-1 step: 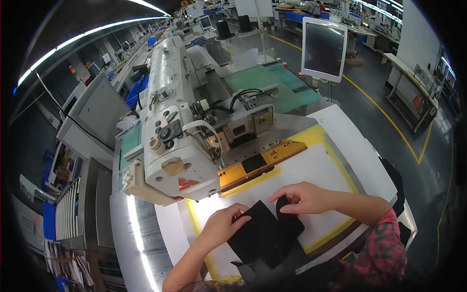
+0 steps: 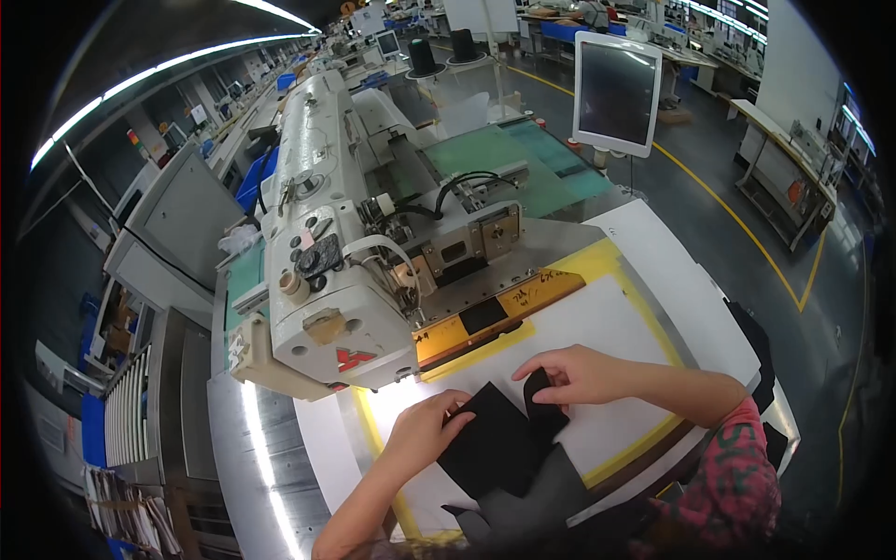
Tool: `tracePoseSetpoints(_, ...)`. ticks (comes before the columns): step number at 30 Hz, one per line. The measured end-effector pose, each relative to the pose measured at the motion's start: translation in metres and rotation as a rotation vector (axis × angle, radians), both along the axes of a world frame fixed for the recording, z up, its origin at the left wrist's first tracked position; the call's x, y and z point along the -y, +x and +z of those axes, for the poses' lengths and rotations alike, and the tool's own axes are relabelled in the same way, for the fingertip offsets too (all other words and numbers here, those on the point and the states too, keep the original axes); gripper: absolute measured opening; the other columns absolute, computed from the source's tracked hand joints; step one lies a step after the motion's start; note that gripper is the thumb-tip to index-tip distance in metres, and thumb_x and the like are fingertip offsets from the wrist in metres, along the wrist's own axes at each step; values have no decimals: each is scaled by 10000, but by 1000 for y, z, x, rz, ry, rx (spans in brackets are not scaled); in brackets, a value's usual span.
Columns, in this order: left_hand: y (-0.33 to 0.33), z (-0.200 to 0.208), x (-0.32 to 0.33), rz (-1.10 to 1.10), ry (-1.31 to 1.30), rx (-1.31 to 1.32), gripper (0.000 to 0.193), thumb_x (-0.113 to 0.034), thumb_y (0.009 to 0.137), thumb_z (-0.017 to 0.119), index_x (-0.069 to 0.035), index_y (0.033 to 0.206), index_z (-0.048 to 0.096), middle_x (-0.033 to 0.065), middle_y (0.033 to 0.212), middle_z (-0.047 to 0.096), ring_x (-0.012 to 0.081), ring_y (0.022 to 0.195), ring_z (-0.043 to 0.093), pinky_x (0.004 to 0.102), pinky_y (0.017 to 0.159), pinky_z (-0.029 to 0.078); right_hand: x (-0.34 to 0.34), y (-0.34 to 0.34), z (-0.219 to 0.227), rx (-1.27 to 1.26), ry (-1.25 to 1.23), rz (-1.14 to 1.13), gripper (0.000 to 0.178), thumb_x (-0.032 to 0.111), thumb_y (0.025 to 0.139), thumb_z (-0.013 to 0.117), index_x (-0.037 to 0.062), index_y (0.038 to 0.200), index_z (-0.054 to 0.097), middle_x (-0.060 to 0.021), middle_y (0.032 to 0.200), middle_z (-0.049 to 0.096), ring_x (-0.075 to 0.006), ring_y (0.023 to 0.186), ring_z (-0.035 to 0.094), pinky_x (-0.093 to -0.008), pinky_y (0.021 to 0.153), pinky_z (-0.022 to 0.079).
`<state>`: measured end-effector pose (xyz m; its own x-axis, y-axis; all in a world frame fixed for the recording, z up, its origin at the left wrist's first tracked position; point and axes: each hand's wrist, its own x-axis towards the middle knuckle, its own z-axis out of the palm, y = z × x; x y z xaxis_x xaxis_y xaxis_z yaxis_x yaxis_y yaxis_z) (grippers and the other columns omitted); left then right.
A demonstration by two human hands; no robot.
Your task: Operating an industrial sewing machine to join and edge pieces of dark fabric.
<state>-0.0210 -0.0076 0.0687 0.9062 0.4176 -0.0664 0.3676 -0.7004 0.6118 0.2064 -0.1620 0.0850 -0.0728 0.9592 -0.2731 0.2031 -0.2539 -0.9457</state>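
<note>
A black fabric piece (image 2: 493, 441) lies over the white sheet below the sewing machine head (image 2: 343, 341). Its left edge is between the thumb and fingers of my left hand (image 2: 425, 432). To the right, my right hand (image 2: 577, 375) pinches a smaller black fabric flap (image 2: 541, 399), which stands up from the work. Whether the flap is joined to the larger piece I cannot tell. More dark fabric (image 2: 541, 499) spreads beneath both, toward my body. An orange clamp bar (image 2: 499, 315) crosses the bed beyond my hands.
Yellow tape (image 2: 651, 322) borders the white sheet (image 2: 611, 322) on the machine bed. A screen (image 2: 616, 93) stands at the far right of the machine. Two dark thread cones (image 2: 423, 58) are behind it. Papers (image 2: 131, 509) hang at the lower left.
The flap in my right hand stands more upright and shows narrower, and its lower part has moved left toward the larger piece. My left hand keeps its hold.
</note>
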Motion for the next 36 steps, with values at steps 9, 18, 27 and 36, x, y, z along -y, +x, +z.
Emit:
tracePoseSetpoints(9, 11, -23, -2, -147, 517, 353, 253, -116, 773, 693, -119, 1022, 651, 18, 821, 605, 188, 721, 618, 325, 639, 496, -41, -2, -19, 1014, 818, 102, 589, 416, 765, 726, 42, 1191, 568, -129, 1194, 566, -287, 1061, 562, -370, 824, 476)
tracePoseSetpoints(18, 1, -36, 12, -55, 614, 406, 304, -167, 770, 711, -77, 1049, 628, 60, 1048, 625, 236, 982, 614, 340, 798, 493, -94, -10, -49, 795, 396, 10, 292, 336, 876, 624, 45, 889, 643, -136, 799, 657, -331, 771, 640, -414, 687, 495)
tracePoseSetpoints(27, -2, -40, 11, 106, 586, 61, 528, -334, 814, 687, -33, 1228, 556, 156, 1321, 517, 328, 1219, 505, 435, 956, 435, -96, -9, -54, 860, 401, -155, 247, 306, 837, 658, 61, 825, 632, -137, 724, 642, -335, 712, 632, -422, 632, 489)
tracePoseSetpoints(36, 0, -45, 9, 123, 581, 39, 568, -364, 817, 684, -31, 1256, 547, 166, 1378, 469, 334, 1262, 471, 441, 1026, 385, -95, -12, -53, 953, 421, -177, 230, 267, 840, 630, 51, 764, 609, -121, 693, 633, -316, 695, 638, -422, 621, 497)
